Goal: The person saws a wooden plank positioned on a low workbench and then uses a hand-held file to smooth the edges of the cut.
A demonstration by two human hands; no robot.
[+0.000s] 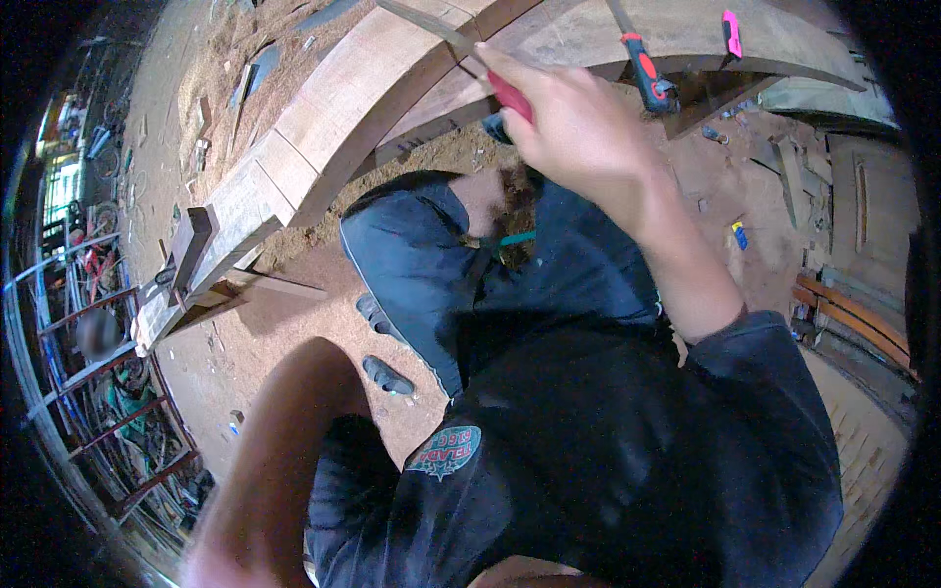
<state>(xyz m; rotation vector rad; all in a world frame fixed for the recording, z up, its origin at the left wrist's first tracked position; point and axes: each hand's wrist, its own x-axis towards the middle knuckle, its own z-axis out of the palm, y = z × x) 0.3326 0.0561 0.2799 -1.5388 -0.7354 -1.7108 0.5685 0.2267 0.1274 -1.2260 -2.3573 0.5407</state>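
My right hand (588,132) is closed round the red handle (510,98) of a tool with a long, narrow metal blade (431,24). The blade lies at or just over a thick curved wooden beam (343,103); contact cannot be made out, nor whether it is a file or a saw. Dark lines cross the beam's top face. Farther right on the wood rests a tool with a red and black handle (645,73). Beside that is a slim pink and black object (732,34). My left forearm (284,441) bends down past the lower left edge, and its hand is out of the picture.
A dark wooden block (191,240) stands at the beam's left end. Sawdust (211,69) and wood scraps cover the floor. Dark sandals (387,375) lie near my legs. A metal rack (98,367) lines the left side; boards (853,318) are stacked at right.
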